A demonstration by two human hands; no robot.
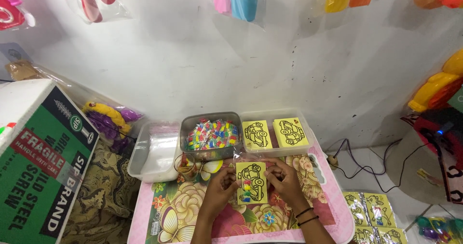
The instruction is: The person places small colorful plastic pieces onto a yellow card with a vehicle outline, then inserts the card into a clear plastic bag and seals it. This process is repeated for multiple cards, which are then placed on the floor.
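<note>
While both hands pinch the yellow car-outline card [251, 183] at lower centre of the frame, the left hand [221, 185] grips its left edge and the right hand [284, 179] its right edge, a clear plastic sleeve [243, 156] crinkling around the top. Holding by the edges, flat above the floral pink table [333, 215], seems wise, so the small coloured packets against the card stay put. Just above sit a tub of coloured packets [212, 134] and a tray of matching cards [276, 133].
</note>
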